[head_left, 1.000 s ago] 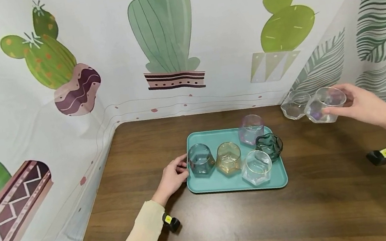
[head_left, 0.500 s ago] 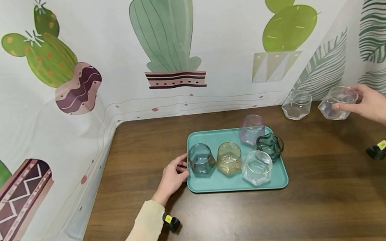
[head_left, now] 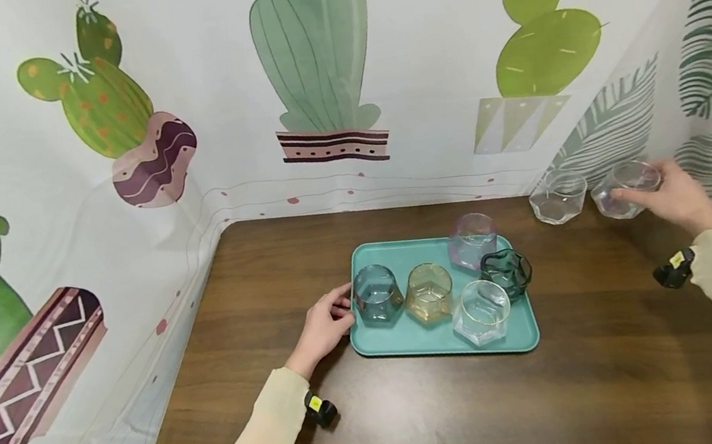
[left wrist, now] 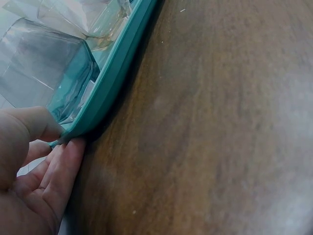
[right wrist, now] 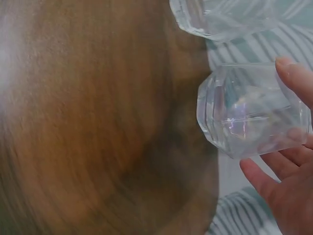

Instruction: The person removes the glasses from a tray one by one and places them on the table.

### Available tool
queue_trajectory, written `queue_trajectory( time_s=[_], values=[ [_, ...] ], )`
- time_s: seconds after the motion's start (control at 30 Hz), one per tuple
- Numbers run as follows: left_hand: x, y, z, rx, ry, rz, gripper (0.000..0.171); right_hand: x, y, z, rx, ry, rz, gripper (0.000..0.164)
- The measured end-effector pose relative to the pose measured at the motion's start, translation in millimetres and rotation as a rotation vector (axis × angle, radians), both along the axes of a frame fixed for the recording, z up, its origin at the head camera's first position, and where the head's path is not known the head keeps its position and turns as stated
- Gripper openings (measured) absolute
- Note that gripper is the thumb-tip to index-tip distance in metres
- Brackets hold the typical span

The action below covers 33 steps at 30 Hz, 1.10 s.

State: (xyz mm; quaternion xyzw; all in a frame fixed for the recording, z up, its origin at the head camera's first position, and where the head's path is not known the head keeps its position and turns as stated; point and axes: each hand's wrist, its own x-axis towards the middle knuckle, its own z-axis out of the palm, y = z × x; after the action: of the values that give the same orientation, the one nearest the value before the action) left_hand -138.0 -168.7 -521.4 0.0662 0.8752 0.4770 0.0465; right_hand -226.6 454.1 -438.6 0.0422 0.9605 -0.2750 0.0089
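Observation:
At the back right of the table, my right hand holds a clear, faceted glass upright, thumb on its near side. The right wrist view shows a faint purple sheen in this glass, with the fingers wrapped about its far wall. Just left of it stands another clear glass. My left hand pinches the left rim of a teal tray, thumb and fingers on either side of the rim in the left wrist view. Nearest that hand on the tray is a blue-grey glass.
The tray also carries an amber glass, a pinkish-purple glass, a dark green wavy glass and a clear glass. A white cactus-print cloth rises behind the wooden table.
My right hand has carried the clear glass rightward, away from the other clear glass, and brought it down at the back right. The left hand stays on the tray rim. The view shifted slightly.

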Motion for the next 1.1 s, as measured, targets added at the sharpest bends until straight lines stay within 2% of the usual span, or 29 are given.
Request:
queue_trajectory(
  time_s=[0.2,0.43,0.6,0.93,1.1],
  values=[
    [-0.4,1,0.1,-0.009,0.01,-0.01,0.055,-0.5,-6,-8.1,-0.022,0.033,-0.016,0.093],
    [0.1,1,0.2,-0.005,0.009,-0.004,0.054,-1.1,-13,-11.9,-0.026,0.018,-0.022,0.094],
    [0.7,1,1.2,-0.008,-0.001,-0.002,0.054,-3.0,-14,-16.2,-0.034,0.042,-0.013,0.086],
    [-1.0,-1,1.2,-0.01,0.018,-0.011,0.056,-4.2,-13,-17.3,-0.07,0.009,0.003,0.09],
    [-1.2,-2,0.3,-0.015,0.018,-0.011,0.056,-3.8,-15,-12.6,-0.095,-0.076,0.027,0.104]
  ],
)
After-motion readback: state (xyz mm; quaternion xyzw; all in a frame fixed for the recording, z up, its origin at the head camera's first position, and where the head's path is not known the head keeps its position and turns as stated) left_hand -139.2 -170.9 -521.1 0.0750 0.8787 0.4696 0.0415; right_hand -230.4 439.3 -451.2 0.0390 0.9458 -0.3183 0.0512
